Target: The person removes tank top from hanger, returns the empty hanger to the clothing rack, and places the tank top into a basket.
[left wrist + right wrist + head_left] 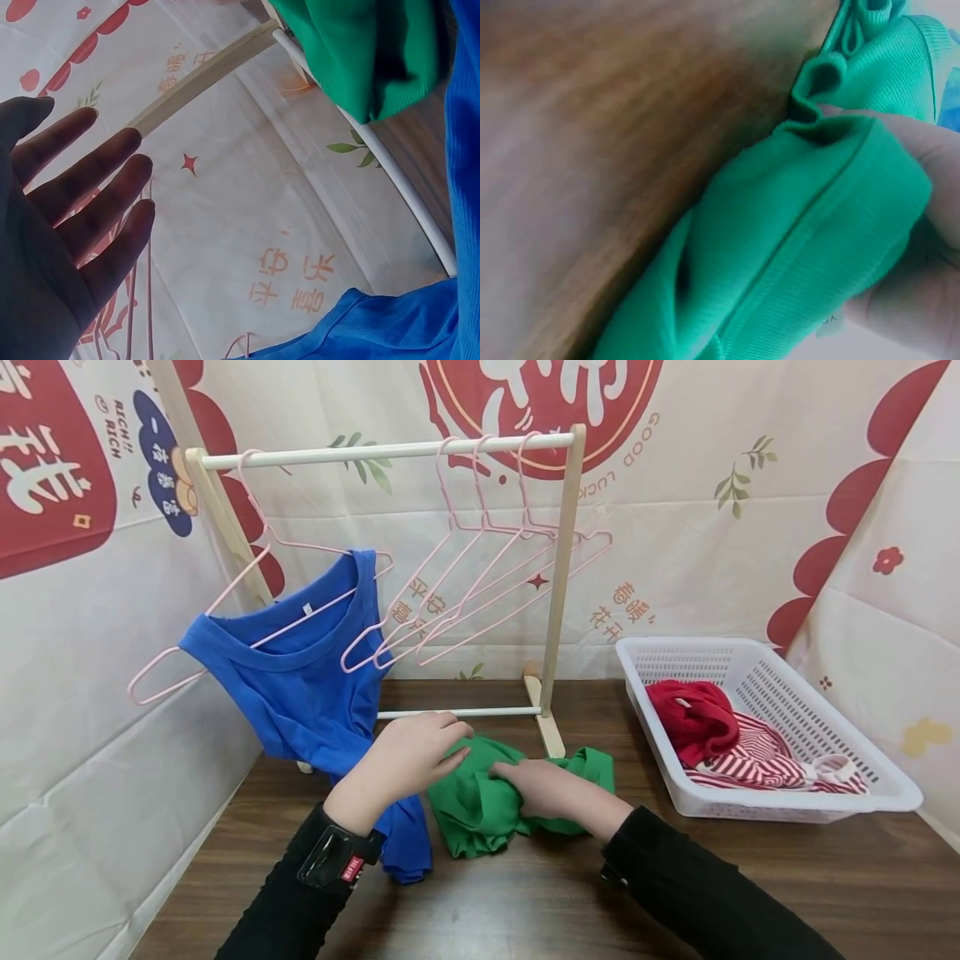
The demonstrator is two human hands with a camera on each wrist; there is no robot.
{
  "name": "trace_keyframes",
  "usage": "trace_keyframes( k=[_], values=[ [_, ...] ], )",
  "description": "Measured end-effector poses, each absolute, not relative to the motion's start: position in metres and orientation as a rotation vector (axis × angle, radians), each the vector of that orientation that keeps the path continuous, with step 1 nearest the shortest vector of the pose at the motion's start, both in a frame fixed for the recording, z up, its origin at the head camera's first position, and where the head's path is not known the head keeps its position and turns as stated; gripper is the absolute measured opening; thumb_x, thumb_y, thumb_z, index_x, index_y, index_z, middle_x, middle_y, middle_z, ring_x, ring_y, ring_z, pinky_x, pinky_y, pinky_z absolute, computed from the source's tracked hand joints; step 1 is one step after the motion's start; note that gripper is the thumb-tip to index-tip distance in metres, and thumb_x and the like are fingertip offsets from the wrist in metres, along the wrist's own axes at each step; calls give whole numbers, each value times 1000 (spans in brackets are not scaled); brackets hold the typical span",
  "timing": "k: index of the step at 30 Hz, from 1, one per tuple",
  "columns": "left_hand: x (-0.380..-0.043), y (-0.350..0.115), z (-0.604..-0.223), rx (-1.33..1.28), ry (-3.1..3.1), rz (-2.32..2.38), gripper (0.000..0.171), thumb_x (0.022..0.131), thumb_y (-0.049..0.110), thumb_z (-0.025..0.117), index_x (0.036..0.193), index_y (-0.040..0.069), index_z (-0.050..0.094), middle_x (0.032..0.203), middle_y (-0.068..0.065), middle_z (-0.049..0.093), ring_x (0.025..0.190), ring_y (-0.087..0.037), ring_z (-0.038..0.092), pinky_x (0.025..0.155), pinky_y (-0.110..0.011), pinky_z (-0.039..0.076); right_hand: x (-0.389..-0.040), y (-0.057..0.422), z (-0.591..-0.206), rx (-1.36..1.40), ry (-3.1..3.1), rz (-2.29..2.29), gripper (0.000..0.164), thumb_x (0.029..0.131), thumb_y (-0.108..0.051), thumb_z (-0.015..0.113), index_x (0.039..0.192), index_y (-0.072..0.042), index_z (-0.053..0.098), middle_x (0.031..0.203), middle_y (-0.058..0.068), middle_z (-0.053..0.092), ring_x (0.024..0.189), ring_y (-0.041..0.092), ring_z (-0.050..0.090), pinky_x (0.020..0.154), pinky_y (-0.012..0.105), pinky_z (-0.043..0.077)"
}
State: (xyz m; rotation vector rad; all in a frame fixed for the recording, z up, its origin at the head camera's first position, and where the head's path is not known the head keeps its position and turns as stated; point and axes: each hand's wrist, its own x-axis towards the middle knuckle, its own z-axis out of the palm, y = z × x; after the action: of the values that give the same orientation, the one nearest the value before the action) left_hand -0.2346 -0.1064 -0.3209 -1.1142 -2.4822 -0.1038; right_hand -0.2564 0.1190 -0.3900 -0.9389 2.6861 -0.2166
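A crumpled green garment (471,810) lies on the table below the rack. My right hand (551,787) grips it; close up in the right wrist view, the green fabric (780,255) bunches between thumb and fingers, with part of the hand (911,307) covered by cloth. Just above the garment's left side is my left hand (411,752), holding nothing. In the left wrist view its fingers are spread and fairly straight. A blue sleeveless top (300,652) hangs on a pink hanger (168,668) at the rack's left end, its lower part behind my left forearm and reaching the table.
The rack has a white top rail (337,453) and wooden posts. Several bare pink hangers (450,585) hang towards its right end. On the right stands a white basket (750,806) with a red garment (693,718) and a red-and-white striped one (761,752).
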Motion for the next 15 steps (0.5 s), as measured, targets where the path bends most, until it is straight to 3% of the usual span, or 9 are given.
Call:
trace_keyframes(
  k=[9, 15],
  values=[
    [-232, -105, -319, -1096, -2487, -119, 24, 92, 29, 69, 110, 14, 69, 98, 0, 67, 81, -12, 64, 64, -28, 53, -247, 137, -382, -964, 2723, -259, 51, 83, 0, 72, 127, -22, 59, 112, 2, 64, 99, 19, 61, 80, 35, 50],
    [-229, -105, -317, -1095, -2464, -142, 22, 91, 28, 70, 109, 15, 68, 97, 0, 67, 81, -12, 65, 65, -29, 53, -244, 147, -373, -1006, 2809, -235, 48, 80, 0, 74, 122, -21, 64, 107, 3, 62, 86, 19, 61, 72, 36, 50]
  ],
)
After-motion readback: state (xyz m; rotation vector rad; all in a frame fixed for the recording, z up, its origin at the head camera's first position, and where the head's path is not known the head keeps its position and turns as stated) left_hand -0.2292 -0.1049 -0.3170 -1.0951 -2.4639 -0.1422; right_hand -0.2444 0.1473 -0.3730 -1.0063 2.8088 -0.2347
